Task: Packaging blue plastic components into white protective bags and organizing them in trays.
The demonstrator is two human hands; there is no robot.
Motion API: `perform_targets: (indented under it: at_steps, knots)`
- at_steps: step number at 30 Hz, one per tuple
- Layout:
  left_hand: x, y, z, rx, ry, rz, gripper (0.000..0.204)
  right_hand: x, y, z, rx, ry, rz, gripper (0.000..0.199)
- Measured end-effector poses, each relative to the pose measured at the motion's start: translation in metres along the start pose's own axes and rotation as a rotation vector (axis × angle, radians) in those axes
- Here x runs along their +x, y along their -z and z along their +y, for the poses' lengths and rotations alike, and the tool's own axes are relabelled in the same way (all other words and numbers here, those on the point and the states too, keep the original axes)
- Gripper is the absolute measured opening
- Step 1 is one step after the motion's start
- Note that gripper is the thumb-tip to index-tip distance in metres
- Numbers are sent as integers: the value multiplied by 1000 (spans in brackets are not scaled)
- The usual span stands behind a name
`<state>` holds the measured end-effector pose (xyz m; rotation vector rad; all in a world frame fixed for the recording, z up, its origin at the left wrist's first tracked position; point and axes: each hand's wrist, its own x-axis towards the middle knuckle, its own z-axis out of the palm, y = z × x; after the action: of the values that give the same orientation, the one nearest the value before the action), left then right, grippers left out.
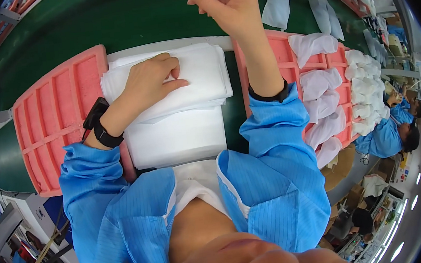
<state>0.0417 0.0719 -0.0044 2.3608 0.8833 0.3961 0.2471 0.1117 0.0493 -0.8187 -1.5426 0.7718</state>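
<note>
A stack of thin white sheets or flat bags (199,76) lies in front of me, with a further white stack (178,137) under its near edge. My left hand (153,78) rests on the upper stack, fingers loosely bent and thumb apart, with nothing seen in its grasp. Beyond the stacks, to the right, my right hand (225,4) is raised over the green surface. Its fingers curl loosely, and I see nothing held between them. To its right, a wrapped white packet (276,5) lies on the green surface.
A pink divided tray (60,116) stands left of the stacks. The pink tray on the right (279,47) carries several white wrapped bundles (320,81). More packets (325,15) lie on the green surface (147,15). At the far right, a person in blue (383,136) sits nearby.
</note>
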Motion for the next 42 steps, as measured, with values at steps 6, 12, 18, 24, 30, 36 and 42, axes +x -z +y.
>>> perform_targets:
  at_steps: [6, 12, 18, 24, 30, 36, 42]
  knots:
    - [5, 2, -1, 20, 37, -16, 30, 11, 12, -9, 36, -277, 121, 8]
    - [0, 2, -6, 50, 4, 86, 30, 4, 0, -12, -34, -174, 52, 16]
    - [-5, -6, -11, 5, -41, 59, 28, -1, -8, -1, -71, -309, 28, 15]
    - [-4, -3, -8, 30, -73, 7, 27, -5, -5, 6, -103, -285, 8, 14]
    - [-3, 19, 24, -113, -114, -38, 16, 8, 12, 34, -299, -52, 73, 15]
    - [28, 0, 126, -97, -457, 83, 15, 5, 6, 2, -586, 166, 228, 9]
    - [77, -38, 125, 149, -904, 128, 17, 1, -2, 14, -858, -61, 142, 16]
